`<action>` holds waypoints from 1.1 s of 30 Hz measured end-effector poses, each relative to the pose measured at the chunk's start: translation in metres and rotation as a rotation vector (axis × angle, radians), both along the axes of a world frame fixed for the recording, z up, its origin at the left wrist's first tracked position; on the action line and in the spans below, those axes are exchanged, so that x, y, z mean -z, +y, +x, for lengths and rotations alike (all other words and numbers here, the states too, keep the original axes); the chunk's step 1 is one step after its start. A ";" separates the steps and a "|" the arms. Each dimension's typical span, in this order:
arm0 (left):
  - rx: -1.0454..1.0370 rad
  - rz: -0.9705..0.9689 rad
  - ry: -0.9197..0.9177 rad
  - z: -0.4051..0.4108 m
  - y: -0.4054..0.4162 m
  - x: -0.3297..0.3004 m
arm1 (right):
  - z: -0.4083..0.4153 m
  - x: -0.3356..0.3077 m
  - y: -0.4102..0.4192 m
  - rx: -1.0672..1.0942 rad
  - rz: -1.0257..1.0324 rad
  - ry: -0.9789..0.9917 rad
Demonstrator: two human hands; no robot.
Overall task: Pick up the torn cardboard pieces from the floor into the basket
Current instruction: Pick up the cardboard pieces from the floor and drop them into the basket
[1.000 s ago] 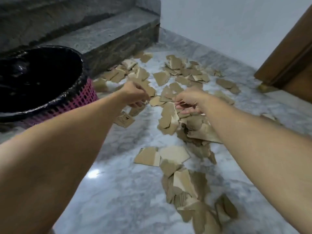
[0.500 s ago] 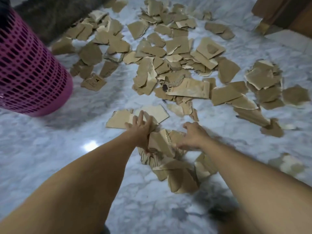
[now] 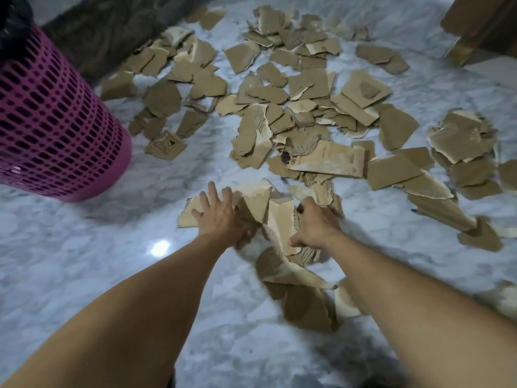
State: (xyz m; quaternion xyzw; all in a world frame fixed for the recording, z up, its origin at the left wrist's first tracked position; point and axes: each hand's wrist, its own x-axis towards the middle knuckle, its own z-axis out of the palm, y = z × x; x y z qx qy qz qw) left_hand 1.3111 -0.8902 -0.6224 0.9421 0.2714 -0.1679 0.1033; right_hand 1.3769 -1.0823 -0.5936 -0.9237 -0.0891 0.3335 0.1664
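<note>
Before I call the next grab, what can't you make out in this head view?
- Basket inside: top cut off by the frame edge.
- Right hand fingers: curled under cardboard pieces, grip hidden.
- Pieces below the left hand: motion-blurred.
- Print on the large piece: too small.

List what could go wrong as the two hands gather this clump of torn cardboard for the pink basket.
1. The left hand lies flat with straight fingers against the clump of cardboard pieces; only the right hand curls round it, so pieces may slip out when lifted.
2. The pieces are loose and overlap, so some may drop on the way to the basket, which stands apart on the left.
3. The marble floor looks glossy; flat pieces there may be hard to pinch.
</note>
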 end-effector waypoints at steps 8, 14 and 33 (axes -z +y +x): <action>-0.624 -0.101 0.094 0.019 0.025 0.003 | 0.067 -0.002 -0.015 0.128 -0.087 -0.171; -0.640 -0.100 0.149 0.031 0.025 0.007 | 0.075 0.011 -0.010 0.211 -0.044 -0.073; -0.392 -0.625 0.131 0.062 0.076 -0.054 | 0.137 -0.034 -0.016 0.174 0.103 -0.082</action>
